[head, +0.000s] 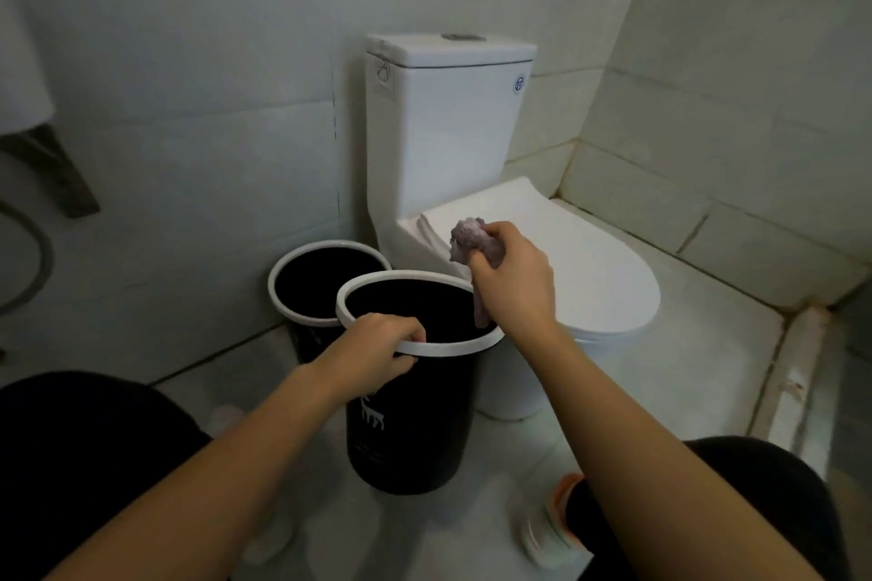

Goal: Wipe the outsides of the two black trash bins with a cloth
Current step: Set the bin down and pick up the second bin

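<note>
Two black trash bins with white rims stand on the floor beside the toilet. The near bin [410, 429] carries a small white deer print on its front. The far bin [306, 335] stands just behind it to the left, mostly hidden. My left hand [377, 351] grips the near bin's white rim at its front left. My right hand [512, 278] holds a crumpled purple-grey cloth [467, 236] above the near bin's right rim, and a fold of the cloth hangs down inside the rim.
A white toilet [590, 269] with its lid down stands right of the bins, its tank [443, 118] against the tiled wall. A raised tiled ledge [797, 373] runs along the right. My knees and slippers [547, 528] are at the bottom.
</note>
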Action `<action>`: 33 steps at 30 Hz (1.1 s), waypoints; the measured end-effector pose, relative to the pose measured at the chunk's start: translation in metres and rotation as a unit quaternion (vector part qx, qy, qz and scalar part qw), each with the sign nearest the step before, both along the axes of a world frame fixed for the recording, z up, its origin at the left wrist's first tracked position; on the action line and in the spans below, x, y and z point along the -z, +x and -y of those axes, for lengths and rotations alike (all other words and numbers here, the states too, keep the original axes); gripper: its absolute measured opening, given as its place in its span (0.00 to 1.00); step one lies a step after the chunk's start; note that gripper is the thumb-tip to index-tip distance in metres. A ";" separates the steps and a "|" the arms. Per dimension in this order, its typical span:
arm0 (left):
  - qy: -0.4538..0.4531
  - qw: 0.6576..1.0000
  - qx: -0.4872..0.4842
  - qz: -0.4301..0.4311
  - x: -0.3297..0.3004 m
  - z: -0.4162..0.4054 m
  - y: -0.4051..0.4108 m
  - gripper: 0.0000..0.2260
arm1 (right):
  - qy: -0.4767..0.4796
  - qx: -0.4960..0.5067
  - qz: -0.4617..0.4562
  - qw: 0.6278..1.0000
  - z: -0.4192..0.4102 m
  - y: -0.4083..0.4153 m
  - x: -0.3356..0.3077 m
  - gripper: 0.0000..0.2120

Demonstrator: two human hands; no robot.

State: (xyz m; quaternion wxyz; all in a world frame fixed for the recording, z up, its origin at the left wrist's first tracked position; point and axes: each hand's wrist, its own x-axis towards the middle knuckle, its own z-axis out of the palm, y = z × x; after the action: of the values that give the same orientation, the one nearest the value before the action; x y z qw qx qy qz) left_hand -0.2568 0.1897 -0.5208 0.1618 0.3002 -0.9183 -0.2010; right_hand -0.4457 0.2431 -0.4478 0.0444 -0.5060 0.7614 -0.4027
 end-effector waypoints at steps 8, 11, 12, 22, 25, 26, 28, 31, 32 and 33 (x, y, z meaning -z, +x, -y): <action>-0.062 0.997 0.041 0.017 0.072 -0.016 0.009 0.05 | 0.038 -0.007 0.035 0.999 0.003 0.006 0.060 0.13; -0.060 0.997 0.034 0.030 0.100 -0.018 0.009 0.07 | 0.046 -0.008 0.045 0.998 0.003 0.009 0.075 0.12; -0.052 0.998 0.027 0.034 0.108 -0.018 0.010 0.07 | 0.054 -0.007 0.044 0.998 0.002 0.009 0.080 0.12; -0.086 0.996 0.001 -0.003 0.155 -0.026 -0.009 0.13 | 0.119 -0.009 0.027 0.993 0.000 0.004 0.119 0.13; -0.038 0.998 0.007 0.039 0.159 -0.024 -0.013 0.17 | 0.125 -0.003 0.039 0.991 0.000 0.003 0.126 0.13; -0.012 0.999 0.005 0.052 0.161 -0.023 -0.012 0.15 | 0.127 0.001 0.045 0.991 -0.001 0.003 0.129 0.13; 0.052 0.993 -0.009 0.104 0.160 -0.022 -0.012 0.13 | 0.132 0.004 0.050 0.990 -0.001 0.004 0.134 0.13; 0.102 0.984 -0.017 0.144 0.165 -0.022 -0.011 0.13 | 0.137 0.004 0.062 0.989 -0.002 0.007 0.140 0.14; 0.108 0.983 -0.018 0.146 0.165 -0.023 -0.012 0.13 | 0.137 0.005 0.066 0.988 -0.002 0.007 0.141 0.15; 0.114 0.982 -0.018 0.151 0.166 -0.022 -0.012 0.13 | 0.135 0.007 0.070 0.988 -0.002 0.008 0.142 0.15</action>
State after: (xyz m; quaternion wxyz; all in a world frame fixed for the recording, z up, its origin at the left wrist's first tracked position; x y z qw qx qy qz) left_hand -0.2692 0.2121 -0.6864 -0.0102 0.3599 -0.8977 -0.2539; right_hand -0.4381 0.2450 -0.5895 0.1629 -0.4608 0.8074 -0.3306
